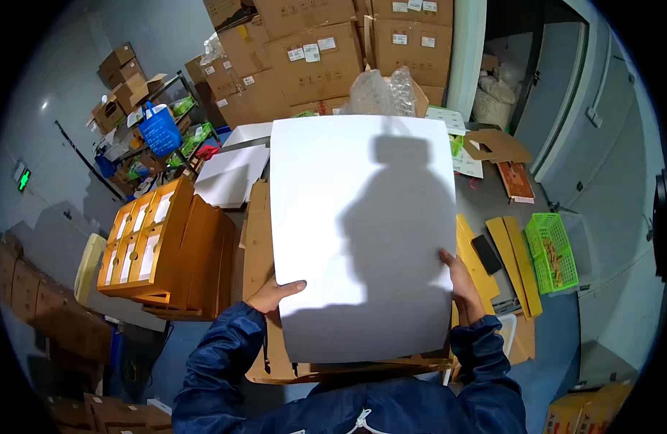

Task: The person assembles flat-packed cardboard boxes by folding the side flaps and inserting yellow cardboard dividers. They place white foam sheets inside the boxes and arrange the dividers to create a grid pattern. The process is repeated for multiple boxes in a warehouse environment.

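A large white sheet spans the middle of the view, over brown cardboard on the table. My left hand grips its left edge, thumb on top and fingers underneath, out of sight. Along the right edge, my right hand holds the sheet the same way, its thumb tip on the margin. A dark shadow falls across much of the white surface. Whether it is one sheet or several stacked together, I cannot tell.
Left stands an orange compartment rack, with white boards behind it. On the right lie yellow strips, a black phone and a green basket. Bubble wrap and stacked cartons fill the back.
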Demonstrator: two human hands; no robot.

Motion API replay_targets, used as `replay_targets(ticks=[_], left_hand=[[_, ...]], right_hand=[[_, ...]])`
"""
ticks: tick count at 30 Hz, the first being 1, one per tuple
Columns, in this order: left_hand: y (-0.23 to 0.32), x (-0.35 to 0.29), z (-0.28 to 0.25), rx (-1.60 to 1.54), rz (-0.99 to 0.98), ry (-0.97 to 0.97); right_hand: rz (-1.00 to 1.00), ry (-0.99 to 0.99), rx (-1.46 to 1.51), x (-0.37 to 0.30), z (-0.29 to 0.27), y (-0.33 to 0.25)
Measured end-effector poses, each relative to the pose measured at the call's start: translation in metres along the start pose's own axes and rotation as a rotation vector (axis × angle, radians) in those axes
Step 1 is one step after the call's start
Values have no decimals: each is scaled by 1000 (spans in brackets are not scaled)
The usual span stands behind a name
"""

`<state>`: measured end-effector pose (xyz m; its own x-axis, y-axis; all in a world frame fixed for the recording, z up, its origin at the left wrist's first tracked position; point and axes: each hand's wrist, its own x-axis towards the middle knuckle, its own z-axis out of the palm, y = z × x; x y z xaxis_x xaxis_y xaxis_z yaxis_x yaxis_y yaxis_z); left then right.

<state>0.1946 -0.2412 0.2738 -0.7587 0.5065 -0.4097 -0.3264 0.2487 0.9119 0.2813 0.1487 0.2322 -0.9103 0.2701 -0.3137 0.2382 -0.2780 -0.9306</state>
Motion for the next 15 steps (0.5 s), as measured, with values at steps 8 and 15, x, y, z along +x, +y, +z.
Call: replay_targets(ticks=[8,15], left_hand=[[62,-39,50,274,440,-82],[58,-78,74,604,594,-218]], right_hand=[[-1157,586,-1112,-39,-33,-131],[-1409,138,-1009,-100,-2,-227]])
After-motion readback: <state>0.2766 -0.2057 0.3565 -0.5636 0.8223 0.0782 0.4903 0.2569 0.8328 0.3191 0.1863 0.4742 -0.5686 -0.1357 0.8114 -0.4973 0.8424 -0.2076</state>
